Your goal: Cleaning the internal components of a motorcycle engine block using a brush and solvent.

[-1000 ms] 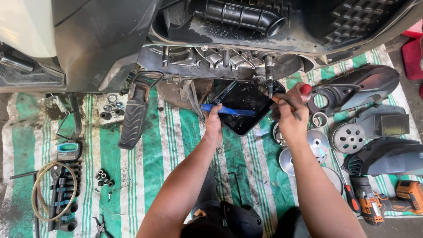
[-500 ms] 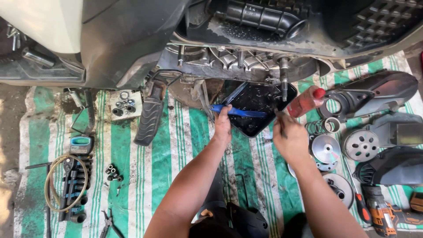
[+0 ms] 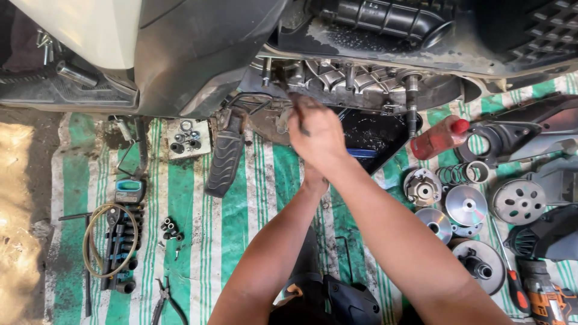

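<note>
We are reaching both hands up to the underside of the scooter engine case. Our right hand is lying uppermost, its fingers closed around a thin dark tool whose tip is meeting the case edge. Our left hand is sitting directly beneath the right one and is mostly hidden, so we cannot tell whether it is gripping anything. Just behind the hands, a black drain tray is resting under the case on the green-and-white striped mat. To the right, a red bottle is lying beside a coil spring and several round pulley discs. To the left, a socket set and pliers are lying on the mat.
</note>
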